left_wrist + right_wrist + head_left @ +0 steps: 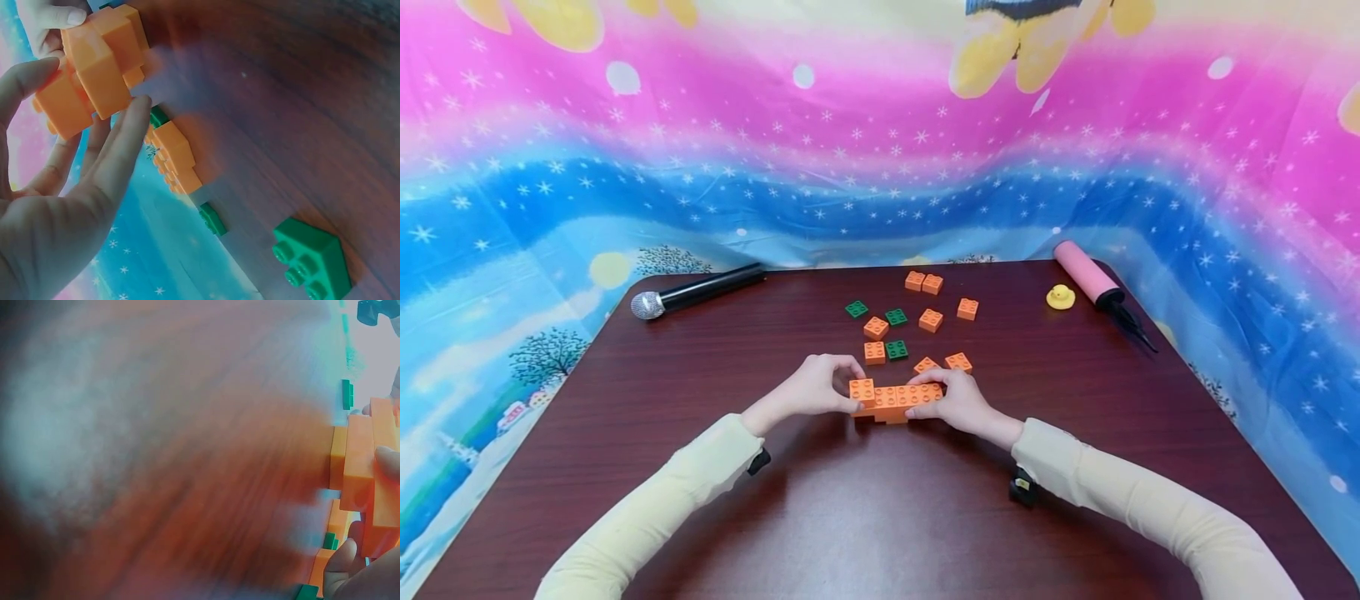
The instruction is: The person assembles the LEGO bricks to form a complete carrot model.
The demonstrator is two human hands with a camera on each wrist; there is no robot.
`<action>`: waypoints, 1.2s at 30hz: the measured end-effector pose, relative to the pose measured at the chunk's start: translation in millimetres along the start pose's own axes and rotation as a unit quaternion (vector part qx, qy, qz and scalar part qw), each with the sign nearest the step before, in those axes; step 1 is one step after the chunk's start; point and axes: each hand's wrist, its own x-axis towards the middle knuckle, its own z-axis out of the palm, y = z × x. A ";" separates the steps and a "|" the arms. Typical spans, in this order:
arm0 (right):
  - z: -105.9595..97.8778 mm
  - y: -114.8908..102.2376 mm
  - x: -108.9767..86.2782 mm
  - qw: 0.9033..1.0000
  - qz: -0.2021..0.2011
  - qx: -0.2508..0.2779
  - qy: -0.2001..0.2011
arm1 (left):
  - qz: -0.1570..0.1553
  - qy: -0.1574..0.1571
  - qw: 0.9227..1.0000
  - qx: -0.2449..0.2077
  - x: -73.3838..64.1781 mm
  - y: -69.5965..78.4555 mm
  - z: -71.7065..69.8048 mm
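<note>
Both hands hold an assembly of joined orange building bricks [891, 405] above the middle of the table. My left hand [814, 385] has its thumb and fingers around the left end, where one orange brick [861, 391] sits on top of the row. At the other end my right hand [957, 402] grips the row, thumb on the near side and fingers behind. Seen from the left wrist, the raised brick [62, 106] lies between thumb and fingers. The right wrist view shows the assembly's underside brick [357, 465] sticking out below the row.
Behind the hands lie several loose orange bricks [930, 320] and 3 green bricks [897, 350] on the dark wooden table [865, 517]. A microphone [700, 290] lies back left. Back right are a yellow rubber duck [1061, 297] and a pink cylinder with a black end [1086, 273].
</note>
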 end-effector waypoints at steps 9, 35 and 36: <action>-0.4 -0.9 -0.1 1.000 0.004 -0.001 0.001 | -0.003 0.014 0.998 -0.062 -3.2 -6.1 4.5; -0.2 -0.2 -0.8 1.000 -0.001 0.008 -0.001 | -0.005 0.021 0.992 -0.125 -1.1 -16.0 9.2; -0.2 -0.2 -0.7 1.000 -0.002 0.008 -0.001 | -0.005 0.021 0.992 -0.126 -0.8 -16.0 9.1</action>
